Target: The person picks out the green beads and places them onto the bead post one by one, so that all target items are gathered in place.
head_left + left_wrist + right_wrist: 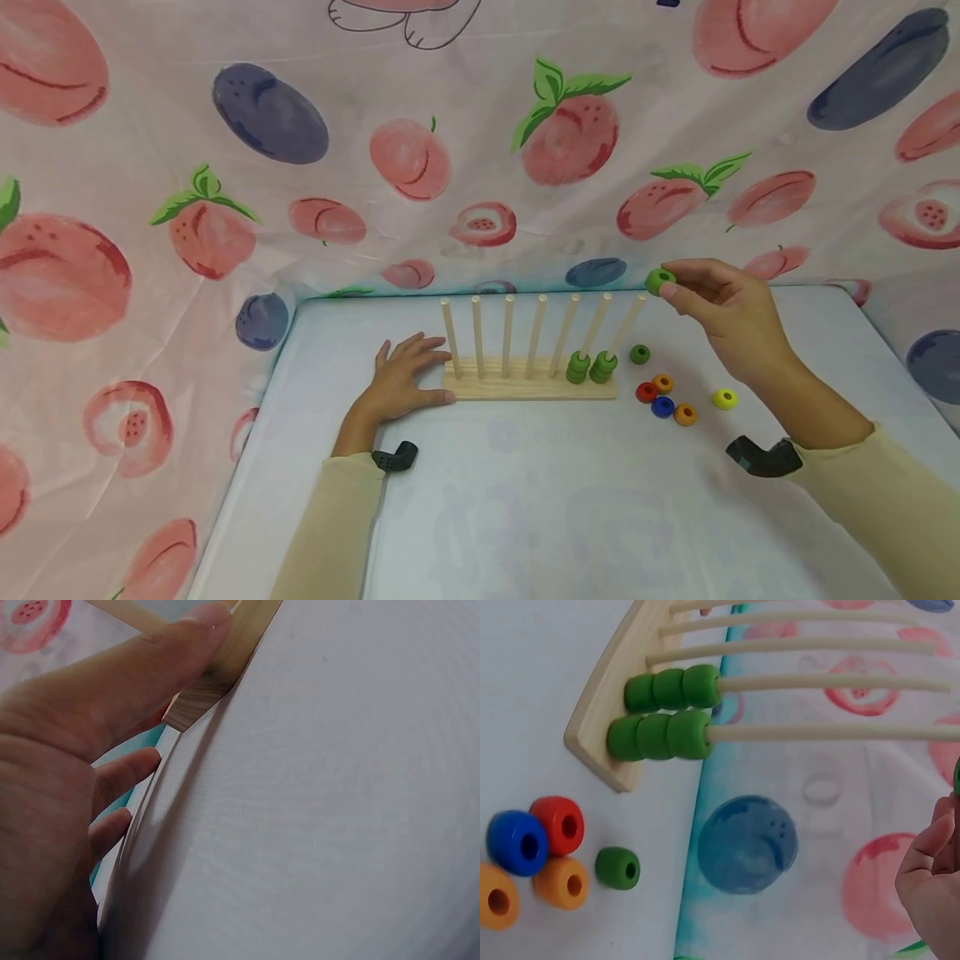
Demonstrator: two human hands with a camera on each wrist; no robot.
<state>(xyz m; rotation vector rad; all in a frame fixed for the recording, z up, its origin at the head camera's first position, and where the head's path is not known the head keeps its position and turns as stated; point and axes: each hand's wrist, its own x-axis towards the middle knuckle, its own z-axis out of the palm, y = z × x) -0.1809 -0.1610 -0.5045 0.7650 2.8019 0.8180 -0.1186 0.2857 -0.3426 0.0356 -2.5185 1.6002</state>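
Note:
A wooden peg rack (517, 388) with several upright pegs stands on the table. Its left end is held by my left hand (401, 379), thumb at the front edge and forefinger at the back; the other fingers spread out beyond it. Up at the right, near the tip of the rightmost peg, my right hand (738, 321) pinches a green bead (657, 280) between thumb and fingers. Three green beads (660, 736) are stacked on the rightmost peg, and three more green beads (672, 689) sit on its neighbour. In the right wrist view the pinched bead is mostly cut off.
Right of the rack lie a loose green bead (640, 354), a red bead (646, 392), a blue bead (662, 407), two orange beads (686, 415) and a yellow bead (724, 399). A fruit-printed cloth (450, 167) hangs behind the white tabletop (525, 500).

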